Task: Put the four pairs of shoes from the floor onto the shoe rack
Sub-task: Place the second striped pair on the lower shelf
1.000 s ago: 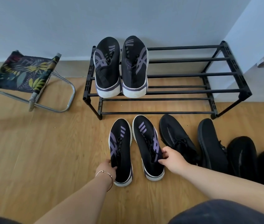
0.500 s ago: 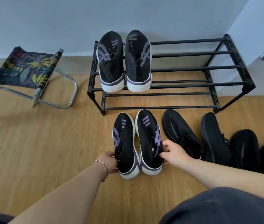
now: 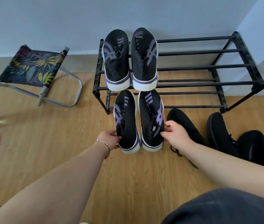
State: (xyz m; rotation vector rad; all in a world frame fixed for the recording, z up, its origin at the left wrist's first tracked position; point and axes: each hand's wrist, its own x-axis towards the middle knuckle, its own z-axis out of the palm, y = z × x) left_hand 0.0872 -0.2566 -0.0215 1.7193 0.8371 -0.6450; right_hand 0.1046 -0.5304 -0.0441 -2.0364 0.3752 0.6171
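The left hand grips the outer side of a black knit sneaker with purple stripes and a white sole, its fingers curled onto the shoe's upper near the heel. The right hand holds the matching black-and-purple sneaker from its outer side, thumb and fingers pinched on the upper beside the laces. The two shoes sit pressed side by side between the hands, toes pointing away from the fingers and overlapping the front lower rail of the black metal-bar shoe rack; whether their soles touch the light wooden floor cannot be told.

Beyond the fingers, on the left end of the rack's top tier, a second black-and-purple pair with white soles rests with heels toward the person. The rest of the rack's bars are bare.

Just right of the right-hand fingers lies a plain black knit shoe on the floor, partly covered by the right forearm. Further right stand another black shoe and two more dark shoes near the frame edge.

Well left of the left-hand fingers stands a folding stool with a leaf-print fabric seat and metal tube legs, against the pale wall.
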